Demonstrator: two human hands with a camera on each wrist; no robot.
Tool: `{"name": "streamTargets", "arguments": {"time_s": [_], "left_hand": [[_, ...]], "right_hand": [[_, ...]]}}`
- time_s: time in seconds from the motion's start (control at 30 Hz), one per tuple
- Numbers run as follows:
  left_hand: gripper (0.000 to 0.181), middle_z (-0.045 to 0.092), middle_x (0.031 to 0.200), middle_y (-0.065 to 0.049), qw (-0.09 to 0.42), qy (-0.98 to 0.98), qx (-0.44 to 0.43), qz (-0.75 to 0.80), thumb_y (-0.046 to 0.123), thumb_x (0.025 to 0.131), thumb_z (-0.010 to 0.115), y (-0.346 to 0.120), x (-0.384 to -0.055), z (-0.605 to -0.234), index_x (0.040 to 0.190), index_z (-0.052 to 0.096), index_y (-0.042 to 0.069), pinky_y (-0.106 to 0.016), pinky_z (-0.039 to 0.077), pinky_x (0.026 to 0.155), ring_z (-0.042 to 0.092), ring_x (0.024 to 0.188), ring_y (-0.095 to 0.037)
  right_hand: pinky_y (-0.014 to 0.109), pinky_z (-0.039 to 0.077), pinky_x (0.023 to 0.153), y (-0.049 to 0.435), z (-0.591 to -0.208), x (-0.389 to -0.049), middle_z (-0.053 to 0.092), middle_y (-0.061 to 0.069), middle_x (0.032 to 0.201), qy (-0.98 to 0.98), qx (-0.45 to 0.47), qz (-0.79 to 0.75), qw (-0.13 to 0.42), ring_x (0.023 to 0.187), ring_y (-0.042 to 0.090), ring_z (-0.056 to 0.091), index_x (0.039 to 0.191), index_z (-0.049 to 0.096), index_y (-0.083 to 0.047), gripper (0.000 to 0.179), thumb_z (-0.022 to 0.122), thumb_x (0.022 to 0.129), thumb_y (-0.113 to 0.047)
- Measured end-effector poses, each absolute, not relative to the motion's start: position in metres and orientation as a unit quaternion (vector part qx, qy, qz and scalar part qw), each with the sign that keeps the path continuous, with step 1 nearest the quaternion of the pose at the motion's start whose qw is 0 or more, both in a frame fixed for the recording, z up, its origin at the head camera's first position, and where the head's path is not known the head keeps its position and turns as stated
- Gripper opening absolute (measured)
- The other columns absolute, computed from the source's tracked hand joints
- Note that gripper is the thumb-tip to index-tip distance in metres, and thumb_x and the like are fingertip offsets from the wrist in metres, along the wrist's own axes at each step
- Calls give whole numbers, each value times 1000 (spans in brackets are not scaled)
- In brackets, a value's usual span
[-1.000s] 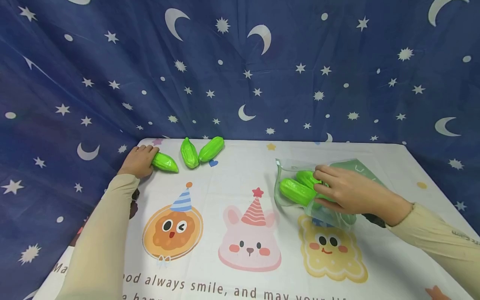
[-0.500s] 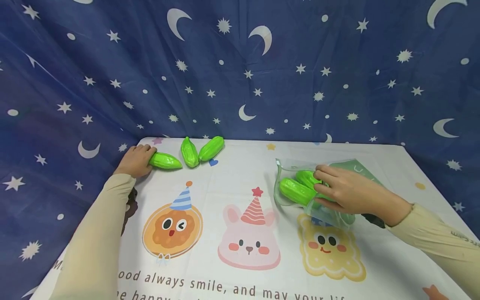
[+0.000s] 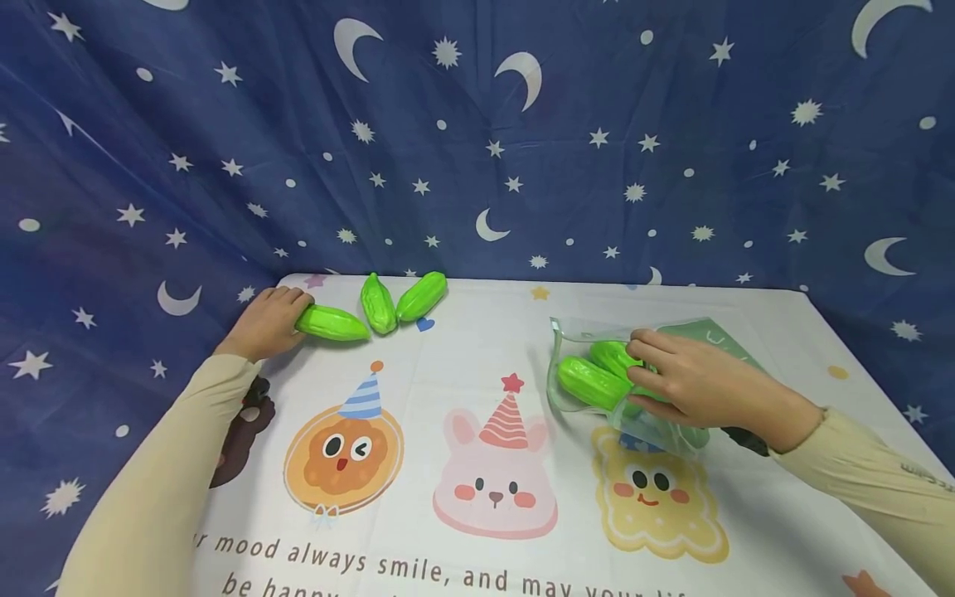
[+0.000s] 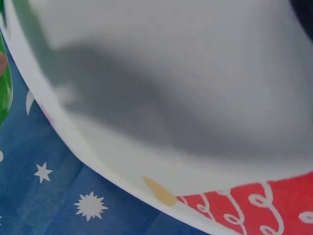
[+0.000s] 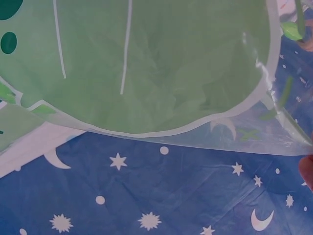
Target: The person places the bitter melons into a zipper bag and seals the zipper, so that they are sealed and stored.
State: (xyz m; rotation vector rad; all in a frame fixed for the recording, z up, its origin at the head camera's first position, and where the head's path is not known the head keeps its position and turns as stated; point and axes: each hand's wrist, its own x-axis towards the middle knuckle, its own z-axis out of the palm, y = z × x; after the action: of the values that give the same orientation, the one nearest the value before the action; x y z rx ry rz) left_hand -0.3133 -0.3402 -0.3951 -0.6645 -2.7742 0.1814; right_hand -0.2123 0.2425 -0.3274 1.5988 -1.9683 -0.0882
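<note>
At the table's far left corner, my left hand (image 3: 270,323) grips one end of a bright green, ridged toy vegetable (image 3: 337,323) with a tapered tip pointing right. A sliver of that vegetable (image 4: 5,95) shows at the left wrist view's edge, with a fingertip on it. On the right side, my right hand (image 3: 682,377) pinches the edge of a clear plastic bag (image 3: 712,332) with a green print. The bag lies with its mouth facing left, and green vegetables (image 3: 593,381) of the same kind sit inside. In the right wrist view, the bag's printed side (image 5: 161,68) fills the upper part.
Two more green vegetables, one upright (image 3: 378,304) and one slanted (image 3: 422,297), lie near the back edge, just right of the held one's tip. The white cartoon tablecloth (image 3: 418,390) ends at a blue star-and-moon curtain (image 3: 418,149) behind and at the left.
The vegetable in my left hand has swung slightly, its tip going right toward the upright one. My left forearm has shifted left. My right hand and the bag stay put.
</note>
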Motion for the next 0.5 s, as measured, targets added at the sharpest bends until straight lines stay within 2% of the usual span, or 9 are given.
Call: {"name": "streamTargets", "arguments": {"time_s": [0.27, 0.5], "left_hand": [[45, 61, 100, -17, 164, -951, -258, 51, 12, 66, 77, -334, -306, -388, 103, 55, 1, -52, 39, 94, 54, 101, -37], [46, 61, 93, -15, 188, -940, -282, 33, 15, 64, 79, -331, -302, -385, 100, 55, 2, -51, 40, 90, 54, 95, -36]], "right_hand": [[34, 49, 68, 243, -328, -212, 52, 9, 87, -741, 601, -34, 298, 84, 24, 51, 77, 55, -9, 42, 29, 101, -34], [34, 49, 69, 243, -327, -213, 52, 8, 87, -741, 601, -33, 298, 84, 24, 51, 77, 55, -9, 42, 29, 101, -33]]}}
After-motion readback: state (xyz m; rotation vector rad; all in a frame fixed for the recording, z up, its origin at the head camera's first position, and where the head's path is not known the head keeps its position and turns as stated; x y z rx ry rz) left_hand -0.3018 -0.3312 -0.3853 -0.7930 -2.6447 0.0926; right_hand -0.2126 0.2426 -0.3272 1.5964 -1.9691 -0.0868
